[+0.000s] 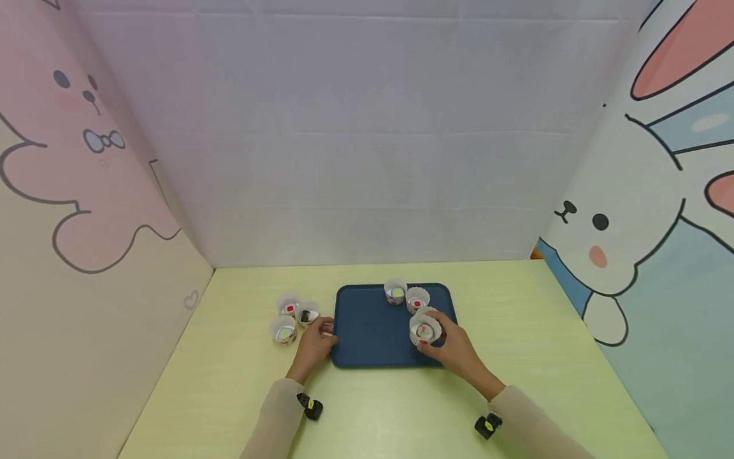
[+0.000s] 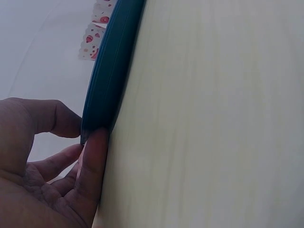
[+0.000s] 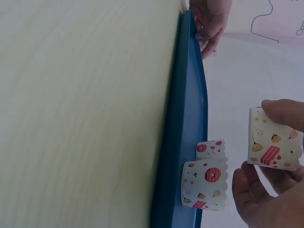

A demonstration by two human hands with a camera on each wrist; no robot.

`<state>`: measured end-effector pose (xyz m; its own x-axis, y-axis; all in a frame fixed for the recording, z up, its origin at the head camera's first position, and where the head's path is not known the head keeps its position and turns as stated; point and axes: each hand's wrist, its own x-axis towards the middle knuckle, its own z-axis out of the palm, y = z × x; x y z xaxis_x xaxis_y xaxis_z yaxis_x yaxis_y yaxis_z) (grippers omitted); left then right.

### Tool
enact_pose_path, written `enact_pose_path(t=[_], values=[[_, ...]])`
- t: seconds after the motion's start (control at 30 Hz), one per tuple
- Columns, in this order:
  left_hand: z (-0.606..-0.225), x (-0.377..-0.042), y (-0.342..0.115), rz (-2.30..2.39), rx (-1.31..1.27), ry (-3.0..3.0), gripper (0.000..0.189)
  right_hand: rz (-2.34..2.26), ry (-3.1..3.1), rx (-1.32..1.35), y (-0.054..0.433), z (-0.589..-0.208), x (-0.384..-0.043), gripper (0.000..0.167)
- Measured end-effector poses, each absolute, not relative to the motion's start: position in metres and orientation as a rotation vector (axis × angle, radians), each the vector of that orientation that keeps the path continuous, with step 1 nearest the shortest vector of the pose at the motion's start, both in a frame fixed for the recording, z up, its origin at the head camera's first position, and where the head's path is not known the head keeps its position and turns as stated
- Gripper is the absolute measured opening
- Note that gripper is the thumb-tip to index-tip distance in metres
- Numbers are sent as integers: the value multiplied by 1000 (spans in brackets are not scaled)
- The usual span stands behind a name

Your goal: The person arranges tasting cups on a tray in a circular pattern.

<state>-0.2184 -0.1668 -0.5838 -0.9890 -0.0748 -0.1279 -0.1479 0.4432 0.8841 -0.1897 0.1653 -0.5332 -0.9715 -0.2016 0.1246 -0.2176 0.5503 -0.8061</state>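
A dark blue tray (image 1: 367, 338) lies on the pale yellow table. My left hand (image 1: 325, 333) grips the tray's left edge; in the left wrist view the thumb (image 2: 92, 161) and a finger pinch the tray's rim (image 2: 111, 71). My right hand (image 1: 432, 333) holds a white patterned paper cup (image 1: 425, 329) over the tray's right side. In the right wrist view that cup (image 3: 274, 140) hangs clear of the tray (image 3: 183, 118), pinched between thumb and fingers. Two more cups (image 1: 395, 292) (image 1: 417, 299) stand at the tray's far edge.
Three similar paper cups (image 1: 288, 305) (image 1: 308, 313) (image 1: 283, 330) stand on the table just left of the tray, close to my left hand. Cloth walls with rabbit drawings enclose the table on the left, back and right.
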Motion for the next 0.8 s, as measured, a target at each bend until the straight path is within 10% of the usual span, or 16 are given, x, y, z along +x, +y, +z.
enact_pose_path(t=[0.8], values=[[-583,-218,-165,1588,-227,2623,45,1239,-2847,335,155,-556,-184,62]])
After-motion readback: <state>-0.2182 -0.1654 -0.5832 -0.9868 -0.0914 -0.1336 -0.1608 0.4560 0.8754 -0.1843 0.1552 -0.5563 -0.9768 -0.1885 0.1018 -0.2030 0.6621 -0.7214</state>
